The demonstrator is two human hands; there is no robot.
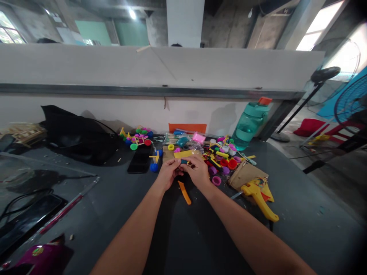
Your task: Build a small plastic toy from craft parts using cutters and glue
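Observation:
My left hand (169, 172) and my right hand (199, 172) meet above the dark grey tabletop (301, 187), their fingers pinching a small blue piece (182, 162). Just beyond the fingertips lies a flat yellow strip (183, 154). An orange plastic strip (184, 193) rests below my hands. To the right, a heap of colourful plastic rings, caps and sticks (220, 156) spreads out. A yellow glue gun (259, 199) lies on a cardboard piece (246, 175). A small toy vehicle with coloured wheels (136, 140) stands further left.
A black smartphone (140, 159) lies left of my hands. Behind the parts stand a black bag (77, 135) and a teal water bottle with an orange cap (249, 128). A low wall runs along the far table edge. A floor fan (349, 103) stands right.

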